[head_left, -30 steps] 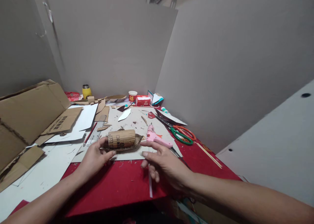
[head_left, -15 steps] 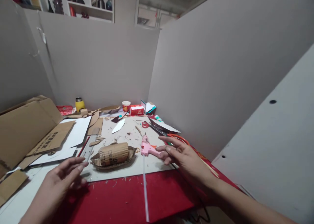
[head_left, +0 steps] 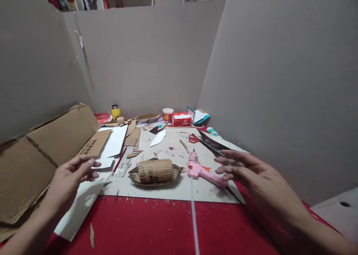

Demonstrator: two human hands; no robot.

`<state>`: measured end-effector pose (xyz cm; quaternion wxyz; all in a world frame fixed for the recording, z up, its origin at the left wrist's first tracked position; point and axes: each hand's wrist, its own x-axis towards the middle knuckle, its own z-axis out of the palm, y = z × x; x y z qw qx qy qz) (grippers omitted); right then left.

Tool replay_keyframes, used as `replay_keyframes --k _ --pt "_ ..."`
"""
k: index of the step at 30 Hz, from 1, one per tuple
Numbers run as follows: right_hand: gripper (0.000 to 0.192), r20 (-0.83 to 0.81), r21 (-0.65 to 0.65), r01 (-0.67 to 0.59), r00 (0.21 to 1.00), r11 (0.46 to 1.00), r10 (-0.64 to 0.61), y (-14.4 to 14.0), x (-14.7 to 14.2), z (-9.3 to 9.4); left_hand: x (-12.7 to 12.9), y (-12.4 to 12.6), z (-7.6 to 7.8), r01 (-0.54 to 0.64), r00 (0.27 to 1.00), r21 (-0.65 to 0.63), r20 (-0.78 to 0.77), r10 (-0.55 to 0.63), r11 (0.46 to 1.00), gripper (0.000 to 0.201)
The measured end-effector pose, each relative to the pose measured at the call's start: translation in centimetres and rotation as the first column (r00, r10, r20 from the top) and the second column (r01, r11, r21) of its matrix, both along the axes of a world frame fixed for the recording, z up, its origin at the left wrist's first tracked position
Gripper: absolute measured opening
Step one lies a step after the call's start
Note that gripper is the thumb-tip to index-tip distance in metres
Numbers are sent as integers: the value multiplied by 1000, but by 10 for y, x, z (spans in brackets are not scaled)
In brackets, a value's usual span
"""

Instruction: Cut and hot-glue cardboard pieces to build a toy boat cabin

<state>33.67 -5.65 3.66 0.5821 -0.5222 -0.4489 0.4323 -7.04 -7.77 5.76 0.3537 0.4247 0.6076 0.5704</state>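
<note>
My left hand point(head_left: 75, 175) hovers over the left side of the table, fingers loosely curled and apart, with nothing in it. My right hand point(head_left: 248, 175) is raised at the right, fingers spread and holding nothing. Just left of its fingertips lies a pink glue gun point(head_left: 197, 169), a long clear glue stick point(head_left: 194, 217) trailing from its rear toward me. Between my hands a small boat-shaped cardboard model point(head_left: 155, 173) with a rolled corrugated cover rests on the grey board point(head_left: 179, 195).
Left stand a big cardboard box point(head_left: 56, 139), white sheets point(head_left: 112, 150), a clear ruler point(head_left: 125, 163) and a red pencil point(head_left: 119, 161). Behind are a yellow bottle point(head_left: 115, 112), a paper cup point(head_left: 167, 115) and a red-white box point(head_left: 181, 119). Red-handled scissors point(head_left: 194, 138) lie right, near grey partitions point(head_left: 265, 79).
The view has turned left and down, so the table things appear farther right. My right hand has moved off the glue gun's handle to its right. My left hand has lifted slightly.
</note>
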Motion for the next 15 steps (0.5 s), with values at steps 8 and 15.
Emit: replay_keyframes --k 8,15 --pt "39 251 -3 4 968 1000 -3 29 5 5 -20 24 15 -161 970 125 -163 181 979 25" --pt "43 139 -95 -62 987 994 75 34 -1 -16 -39 19 33 -217 952 194 -174 251 957 36"
